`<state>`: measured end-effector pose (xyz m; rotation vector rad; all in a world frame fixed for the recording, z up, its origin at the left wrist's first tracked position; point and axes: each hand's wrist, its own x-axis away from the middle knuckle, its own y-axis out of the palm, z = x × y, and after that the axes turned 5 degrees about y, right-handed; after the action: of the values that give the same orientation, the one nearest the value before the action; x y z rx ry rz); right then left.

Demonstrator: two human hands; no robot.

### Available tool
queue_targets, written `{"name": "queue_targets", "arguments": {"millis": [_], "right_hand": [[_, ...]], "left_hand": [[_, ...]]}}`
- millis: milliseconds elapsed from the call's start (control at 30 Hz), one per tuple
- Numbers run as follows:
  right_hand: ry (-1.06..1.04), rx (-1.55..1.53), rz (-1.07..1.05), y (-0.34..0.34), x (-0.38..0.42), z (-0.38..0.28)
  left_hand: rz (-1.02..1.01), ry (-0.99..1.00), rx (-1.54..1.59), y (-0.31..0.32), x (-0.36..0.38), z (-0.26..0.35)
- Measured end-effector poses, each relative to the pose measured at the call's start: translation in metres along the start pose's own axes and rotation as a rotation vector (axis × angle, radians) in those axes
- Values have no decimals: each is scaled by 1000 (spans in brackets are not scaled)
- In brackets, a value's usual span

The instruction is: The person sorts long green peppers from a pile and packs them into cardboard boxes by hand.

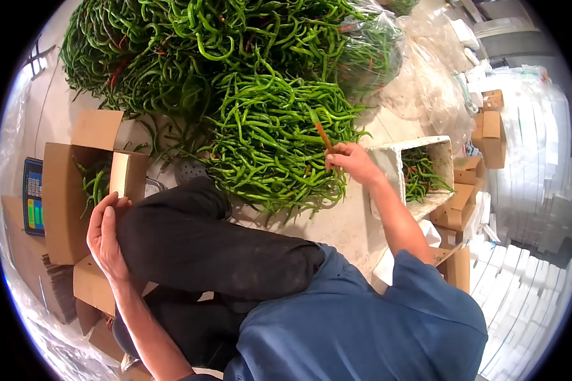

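Observation:
My right hand (344, 159) is closed on a reddish-orange and green pepper (322, 131), over the right part of a pile of long green peppers (254, 133). My left hand (108, 232) is at the near side of an open cardboard box (62, 197), its fingers apart at the box's pale inner flap (120, 173), with nothing seen in them. Some green peppers (95, 184) lie inside that box. To the right of my right arm, a white foam box (395, 166) on its side holds green and a few red peppers (419, 171).
A larger heap of peppers (140, 57) rises at the back, beside a clear plastic bag of peppers (370, 54). A blue device with buttons (34, 190) stands at the far left. Cardboard boxes (489, 136) and white foam boxes (515, 279) are on the right.

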<state>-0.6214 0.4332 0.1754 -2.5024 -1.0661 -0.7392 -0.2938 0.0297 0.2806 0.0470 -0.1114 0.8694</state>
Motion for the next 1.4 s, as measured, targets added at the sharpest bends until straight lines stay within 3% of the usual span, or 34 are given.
{"name": "queue_targets", "arguments": {"millis": [67,233,367,467,567,633,700,767,833,900,1000,1100,1233,1400], "right_hand": [[73,-91,91,0,-5,38],[231,-1010,-90,16,9,52],[185,-1160,-133,23,8,38],[195,-1088,47,37,12,9],[173,-892,75,38,8,23],[125,-228,432,48,7,43],[104,78,384,35,1,102],[193,-98,460,60,8,133],[302,128,420,84,10,156],[248,38,494,108,1,181],[301,303,616,117,-24,201],[525,117,719,121,-41,188],[518,-320,692,107,-62,201],[542,-360,765,111,-62,172]], "left_hand": [[-20,22,-18,-6,-2,-6],[4,23,-16,-9,3,-5],[-6,26,-20,-16,3,-9],[9,18,-18,-17,6,-8],[12,22,-15,-23,9,-9],[30,15,-33,-28,12,-12],[36,9,-42,-30,13,-12],[46,4,-48,-32,16,-12],[48,5,-43,-33,18,-12],[50,5,-41,-33,19,-13],[54,9,-44,-35,19,-13],[56,19,-33,-37,20,-15],[71,23,-32,-35,24,-12],[65,24,-24,-35,24,-11]]}}
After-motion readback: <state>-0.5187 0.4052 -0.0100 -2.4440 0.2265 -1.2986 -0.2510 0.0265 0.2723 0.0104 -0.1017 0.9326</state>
